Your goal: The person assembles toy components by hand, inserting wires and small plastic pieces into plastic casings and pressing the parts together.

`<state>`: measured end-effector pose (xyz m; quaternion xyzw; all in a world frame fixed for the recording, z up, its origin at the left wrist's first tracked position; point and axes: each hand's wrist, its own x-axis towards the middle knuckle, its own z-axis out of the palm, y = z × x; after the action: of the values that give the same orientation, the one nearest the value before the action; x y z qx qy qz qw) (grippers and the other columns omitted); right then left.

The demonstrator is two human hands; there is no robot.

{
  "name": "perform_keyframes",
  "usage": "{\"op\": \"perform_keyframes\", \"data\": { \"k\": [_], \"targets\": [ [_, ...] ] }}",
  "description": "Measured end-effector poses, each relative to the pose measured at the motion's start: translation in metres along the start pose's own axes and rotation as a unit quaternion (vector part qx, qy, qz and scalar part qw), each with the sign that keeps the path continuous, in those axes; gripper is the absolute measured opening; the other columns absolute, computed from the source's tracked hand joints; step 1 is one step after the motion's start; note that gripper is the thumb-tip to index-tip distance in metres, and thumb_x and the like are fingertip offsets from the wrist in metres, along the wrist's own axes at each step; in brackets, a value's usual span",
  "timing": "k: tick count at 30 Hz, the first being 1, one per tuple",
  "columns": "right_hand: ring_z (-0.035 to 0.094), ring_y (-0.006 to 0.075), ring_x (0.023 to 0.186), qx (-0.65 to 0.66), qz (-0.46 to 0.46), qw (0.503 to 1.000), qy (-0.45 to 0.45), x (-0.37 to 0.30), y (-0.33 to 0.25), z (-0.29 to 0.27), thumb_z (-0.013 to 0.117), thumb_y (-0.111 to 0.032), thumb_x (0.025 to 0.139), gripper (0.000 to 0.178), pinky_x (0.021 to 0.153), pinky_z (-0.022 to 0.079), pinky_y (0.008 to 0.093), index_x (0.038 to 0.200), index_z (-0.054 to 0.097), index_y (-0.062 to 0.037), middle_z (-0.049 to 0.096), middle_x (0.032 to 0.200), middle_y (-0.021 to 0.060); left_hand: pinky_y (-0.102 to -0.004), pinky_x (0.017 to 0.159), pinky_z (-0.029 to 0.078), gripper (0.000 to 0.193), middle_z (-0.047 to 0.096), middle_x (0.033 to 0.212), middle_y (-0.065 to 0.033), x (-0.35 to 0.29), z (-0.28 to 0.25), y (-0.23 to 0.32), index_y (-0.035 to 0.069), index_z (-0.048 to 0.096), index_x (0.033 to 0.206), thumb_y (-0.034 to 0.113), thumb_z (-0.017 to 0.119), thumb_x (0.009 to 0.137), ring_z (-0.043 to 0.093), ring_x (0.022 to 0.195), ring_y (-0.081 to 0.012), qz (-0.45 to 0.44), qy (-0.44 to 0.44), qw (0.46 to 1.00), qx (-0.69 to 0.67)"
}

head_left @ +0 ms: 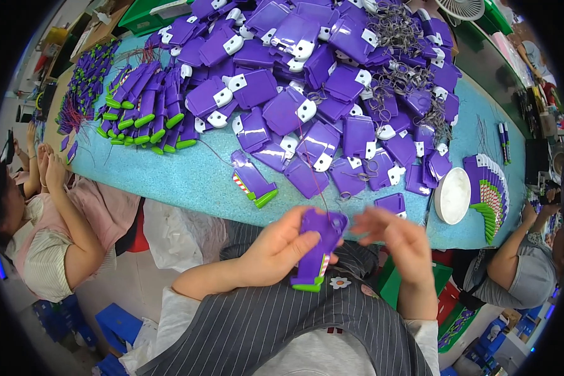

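A: In the head view, with the white bowl [452, 195] as our landmark, where do we find the piece in hand?

B: The purple leg-shaped shell [311, 266], green-footed and stripe-edged, is left of the bowl and nearer to us, mostly over our lap. Our left hand [281, 252] clasps it, thumb across its face

A: Why hold it foot toward us, and what of our right hand [402, 241]?

B: Probably so that its wide end, where a thin red wire [321, 193] rises, lies open to the right hand. That hand is blurred between shell and bowl, fingers parted; we see nothing gripped, and cannot tell whether it brushes the wire

A: And the stock?

B: Left of the bowl and beyond it, we have heaped purple panels [285, 109] topped with grey looped wires [388, 31], perhaps to keep both within reach. Green-footed legs [147, 119] lie bunched farther left of the bowl; one lone leg [254, 178] sits nearer to it, perhaps separated for easy pickup. Just right of the bowl, a fan of striped legs [489, 195] overlaps neatly, we suppose to save room and avoid tangling
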<state>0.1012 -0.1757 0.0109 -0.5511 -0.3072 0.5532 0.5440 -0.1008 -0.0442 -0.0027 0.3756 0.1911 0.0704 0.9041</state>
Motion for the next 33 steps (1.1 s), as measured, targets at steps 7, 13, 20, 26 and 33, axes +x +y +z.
{"op": "perform_keyframes", "data": {
  "k": [7,13,20,26,33],
  "targets": [
    [0.064,0.0187,0.089,0.073,-0.002,0.995,0.069,0.059,-0.029,0.032,0.053,-0.016,0.094,0.035,0.074,0.052,0.028,0.121,0.053,0.0056,0.063,0.109,0.0147,-0.0317,0.079,0.052,0.03,0.055,0.109,-0.0147,0.015,0.017,-0.004,-0.001,0.034,0.123,0.009,0.042,0.096,0.062,0.091,-0.0199,-0.14,-0.084,0.985,0.059],
    [0.052,0.0124,0.055,-0.361,-0.287,0.877,0.133,0.022,-0.038,0.038,0.067,0.007,0.074,0.022,0.046,0.037,0.0241,0.095,0.067,0.0018,0.057,0.069,0.0081,-0.0284,0.075,0.052,0.026,0.059,0.105,-0.0114,0.009,0.002,0.001,0.001,0.038,0.12,0.012,0.043,0.097,0.062,0.09,-0.0166,-0.002,0.071,0.997,0.035],
    [0.05,0.0153,0.047,-0.425,-0.379,0.802,0.182,0.018,-0.006,0.043,0.071,0.006,0.067,0.023,0.04,0.038,0.0264,0.089,0.065,0.0022,0.054,0.062,0.0053,-0.0275,0.089,0.047,0.03,0.057,0.117,-0.0104,0.005,0.017,-0.009,-0.003,0.045,0.124,0.005,0.047,0.095,0.058,0.105,-0.0167,0.122,0.043,0.992,0.011],
    [0.05,0.0167,0.046,-0.414,-0.334,0.822,0.204,0.016,-0.003,0.044,0.071,0.004,0.067,0.017,0.039,0.038,0.0276,0.082,0.063,0.0001,0.055,0.061,0.0057,-0.027,0.087,0.048,0.031,0.059,0.112,-0.0113,0.005,0.014,-0.013,-0.005,0.046,0.125,0.005,0.046,0.095,0.058,0.1,-0.0137,0.123,0.038,0.984,0.126],
    [0.053,0.0179,0.046,-0.427,-0.319,0.824,0.193,0.018,-0.009,0.042,0.068,0.004,0.071,0.014,0.039,0.039,0.0282,0.083,0.063,0.0006,0.057,0.062,0.0066,-0.0245,0.066,0.047,0.029,0.066,0.095,-0.0076,0.007,0.01,-0.019,-0.006,0.053,0.118,0.005,0.053,0.092,0.058,0.078,-0.008,0.167,0.075,0.956,0.228]
  ]
}}
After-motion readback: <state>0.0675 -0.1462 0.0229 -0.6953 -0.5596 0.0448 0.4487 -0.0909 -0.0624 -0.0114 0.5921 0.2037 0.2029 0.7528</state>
